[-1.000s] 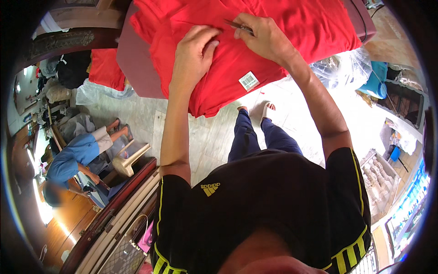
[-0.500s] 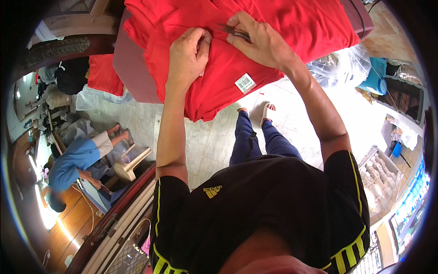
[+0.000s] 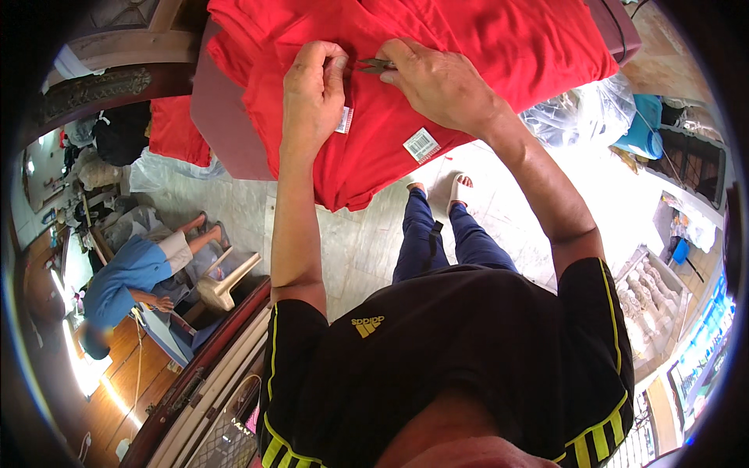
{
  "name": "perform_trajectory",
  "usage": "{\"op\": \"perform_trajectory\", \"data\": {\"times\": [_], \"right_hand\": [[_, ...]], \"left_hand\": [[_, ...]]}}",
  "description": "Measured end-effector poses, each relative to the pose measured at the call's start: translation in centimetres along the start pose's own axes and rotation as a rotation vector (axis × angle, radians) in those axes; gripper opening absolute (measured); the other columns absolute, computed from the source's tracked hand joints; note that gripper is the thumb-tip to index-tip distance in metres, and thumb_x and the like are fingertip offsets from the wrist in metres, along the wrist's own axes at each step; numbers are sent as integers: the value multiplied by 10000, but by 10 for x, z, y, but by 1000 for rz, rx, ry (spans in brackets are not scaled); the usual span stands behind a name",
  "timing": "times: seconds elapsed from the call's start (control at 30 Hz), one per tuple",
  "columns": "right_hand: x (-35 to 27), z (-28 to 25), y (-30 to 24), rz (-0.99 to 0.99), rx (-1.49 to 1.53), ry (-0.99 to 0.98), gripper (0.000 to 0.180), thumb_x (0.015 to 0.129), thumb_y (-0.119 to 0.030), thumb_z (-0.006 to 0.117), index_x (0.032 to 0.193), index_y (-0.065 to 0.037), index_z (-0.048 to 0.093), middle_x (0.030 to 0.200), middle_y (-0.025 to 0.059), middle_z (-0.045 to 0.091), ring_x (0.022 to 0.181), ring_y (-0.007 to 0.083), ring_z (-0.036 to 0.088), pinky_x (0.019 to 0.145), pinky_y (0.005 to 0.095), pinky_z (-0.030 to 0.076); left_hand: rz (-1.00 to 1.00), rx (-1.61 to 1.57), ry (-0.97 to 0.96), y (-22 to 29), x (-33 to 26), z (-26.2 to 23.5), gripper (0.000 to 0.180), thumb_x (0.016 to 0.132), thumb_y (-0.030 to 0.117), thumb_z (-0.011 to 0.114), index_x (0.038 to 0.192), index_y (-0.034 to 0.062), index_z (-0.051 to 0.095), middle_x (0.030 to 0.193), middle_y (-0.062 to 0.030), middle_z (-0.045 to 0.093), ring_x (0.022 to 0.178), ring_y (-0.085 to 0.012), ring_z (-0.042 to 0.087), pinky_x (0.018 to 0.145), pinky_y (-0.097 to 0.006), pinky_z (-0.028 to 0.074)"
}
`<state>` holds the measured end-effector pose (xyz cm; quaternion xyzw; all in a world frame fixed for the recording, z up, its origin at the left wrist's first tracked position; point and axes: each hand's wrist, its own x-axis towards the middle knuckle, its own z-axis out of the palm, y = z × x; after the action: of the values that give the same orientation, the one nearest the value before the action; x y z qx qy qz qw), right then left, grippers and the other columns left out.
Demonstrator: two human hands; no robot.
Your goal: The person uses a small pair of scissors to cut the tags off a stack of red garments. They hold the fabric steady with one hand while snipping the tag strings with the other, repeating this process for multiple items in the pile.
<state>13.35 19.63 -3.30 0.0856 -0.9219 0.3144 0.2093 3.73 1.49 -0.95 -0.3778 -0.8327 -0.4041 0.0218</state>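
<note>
Red fabric (image 3: pixel 468 101) lies in layers over a maroon table (image 3: pixel 234 144) and hangs past its near edge. My left hand (image 3: pixel 314 90) is closed in a pinch at the cloth; the pinched bit is probably a fold or thread, too small to tell. Just to the right, my right hand (image 3: pixel 445 82) grips small dark thread snips (image 3: pixel 374 65), their tips pointing left at my left fingertips. A white barcode label (image 3: pixel 421 146) lies on the cloth below my right hand. Another white label (image 3: pixel 344 119) shows beside my left wrist.
At left, a person in a blue shirt (image 3: pixel 129 269) sits bent over by a beige plastic stool (image 3: pixel 226 285). Clear plastic bags (image 3: pixel 585 109) and a blue container (image 3: pixel 644 129) stand right of the table. More red cloth (image 3: pixel 179 132) hangs at the left.
My left hand has shifted slightly left and up, uncovering the label by its wrist. My right hand has brought the snips left and a little down, toward my left fingers.
</note>
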Motion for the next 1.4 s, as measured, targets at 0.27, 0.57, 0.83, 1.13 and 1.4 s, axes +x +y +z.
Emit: {"op": "perform_trajectory", "data": {"times": [0.27, 0.57, 0.83, 1.13, 1.4], "right_hand": [[11, 2, -2, -18, -69, -43, 212, 934, -200, 652, 1038, -30, 579, 888, 142, 703, 746, 314, 720, 558, 414, 573], [-5, -23, 18, 115, 265, -96, 218, 940, -210, 648, 1112, -86, 599, 933, 124, 723, 819, 319, 718, 645, 446, 556], [0, -18, 7, 215, 16, -77, 201, 893, -202, 735, 1027, -67, 670, 815, 119, 696, 722, 304, 697, 645, 401, 538], [-11, -19, 17, 222, 20, -35, 178, 878, -186, 736, 997, -64, 684, 808, 127, 689, 686, 312, 676, 621, 417, 520], [-9, -22, 21, 252, 75, -61, 173, 876, -170, 741, 986, -50, 683, 765, 142, 680, 679, 301, 676, 636, 394, 526]], "left_hand": [[114, -13, -5, -2, 4, 0, 38, 964, 17, 621, 988, -1, 598, 902, -81, 620, 769, -175, 604, 708, -296, 492], [45, -154, -446, 33, -30, -58, 41, 928, 33, 649, 930, -5, 634, 897, -137, 643, 777, -254, 645, 688, -360, 510], [234, 362, -51, 12, -3, -29, 120, 889, 98, 704, 996, 46, 725, 1007, -107, 706, 906, -283, 680, 751, -354, 513], [190, 465, 29, -2, 13, -17, 230, 819, 67, 753, 1047, 68, 721, 1024, -93, 647, 903, -281, 660, 806, -386, 520], [247, 195, -120, 9, -6, 14, 197, 800, 82, 768, 989, 69, 717, 1006, -54, 620, 893, -286, 632, 802, -401, 543]]}}
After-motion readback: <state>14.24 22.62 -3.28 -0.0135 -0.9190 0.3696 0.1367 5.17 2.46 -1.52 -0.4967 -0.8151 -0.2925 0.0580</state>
